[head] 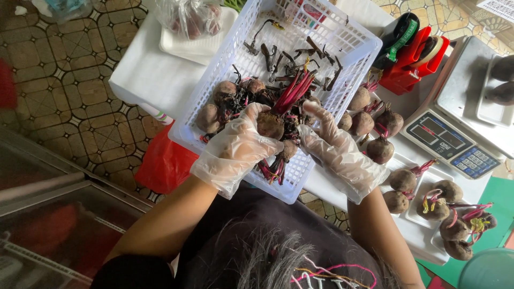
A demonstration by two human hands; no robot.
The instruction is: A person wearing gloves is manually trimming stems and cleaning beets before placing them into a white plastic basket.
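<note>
My left hand (238, 147), in a clear plastic glove, holds a beetroot (270, 124) with long red stems over a white plastic basket (222, 59). My right hand (337, 152), also gloved, is beside the beetroot with fingers spread, touching its stems and leaves. The basket holds several more beetroots (225, 91) at its near end and scattered cut stems (300, 53) farther up.
White foam trays (428, 214) to the right hold several beetroots. A digital scale (455, 144) stands at the right, a red tape dispenser (415, 56) behind it. A bagged tray (193, 21) sits at the back, a red bag (166, 166) hangs below the table.
</note>
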